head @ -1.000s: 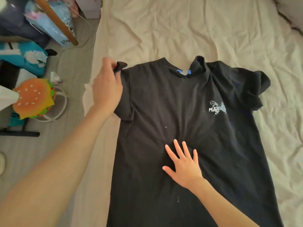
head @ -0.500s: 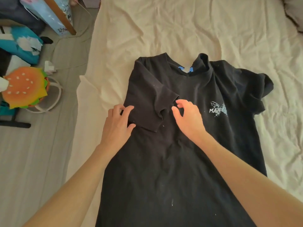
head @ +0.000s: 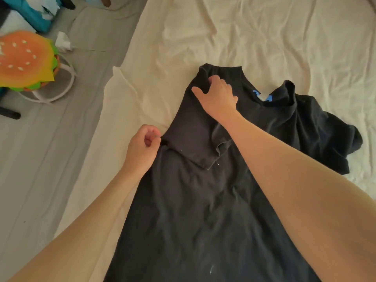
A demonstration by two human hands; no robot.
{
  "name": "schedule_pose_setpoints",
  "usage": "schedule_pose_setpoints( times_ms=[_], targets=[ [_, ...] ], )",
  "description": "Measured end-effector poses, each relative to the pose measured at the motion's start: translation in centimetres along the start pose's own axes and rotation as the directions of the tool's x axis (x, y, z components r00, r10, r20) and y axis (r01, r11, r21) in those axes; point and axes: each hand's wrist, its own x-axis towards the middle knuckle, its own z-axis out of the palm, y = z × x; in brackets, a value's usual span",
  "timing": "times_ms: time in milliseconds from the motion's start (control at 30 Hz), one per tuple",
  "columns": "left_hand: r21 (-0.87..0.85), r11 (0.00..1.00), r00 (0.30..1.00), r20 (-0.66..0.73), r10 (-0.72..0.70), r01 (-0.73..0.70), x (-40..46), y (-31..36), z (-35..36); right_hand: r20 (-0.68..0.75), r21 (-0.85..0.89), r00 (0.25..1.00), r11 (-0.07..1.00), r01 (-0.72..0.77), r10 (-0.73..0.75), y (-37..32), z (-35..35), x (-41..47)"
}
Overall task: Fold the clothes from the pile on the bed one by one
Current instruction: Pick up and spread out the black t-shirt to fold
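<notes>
My left hand (head: 142,146) is pinching the folded side edge of the black T-shirt (head: 203,210), while my right hand (head: 218,96) is gripping its shoulder fabric. The shirt is lying on the cream bed sheet (head: 244,37), left sleeve folded inward.
</notes>
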Motion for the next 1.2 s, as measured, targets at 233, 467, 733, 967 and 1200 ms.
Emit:
schedule_pose_setpoints(
  times_ms=[233, 467, 733, 967, 1200],
  targets=[
    [0.190, 0.980, 0.997, 0.071, 0.042, -0.055, 1.4, -0.3, -0.2, 0.037, 0.124, 0.998, 0.991, -0.059, 0.055, 1.4, 0.9, 1.4],
    [-0.062, 0.963, 0.965, 0.020, -0.261, 0.261, 2.3, 0.2, -0.9, -0.069, 0.085, 0.997, 0.996, -0.036, 0.042, 3.3, 0.8, -0.3],
    [0.626, 0.339, 0.686, 0.467, 0.558, -0.702, -4.0, 1.2, 3.9, -0.087, -0.216, 0.975, 0.960, 0.180, -0.203, 10.1, 2.4, -9.3],
    [0.683, 0.420, 0.793, 0.424, 0.438, -0.598, -5.8, 1.0, 4.4, 0.030, 0.407, 0.941, 0.856, -0.320, 0.337, 11.1, -0.1, -5.4],
    [0.787, 0.305, 0.827, 0.420, 0.374, -0.537, -4.9, 4.2, 7.1, -0.070, 0.465, 0.922, 0.830, -0.306, 0.380, 14.1, -3.1, -7.3]
  ],
)
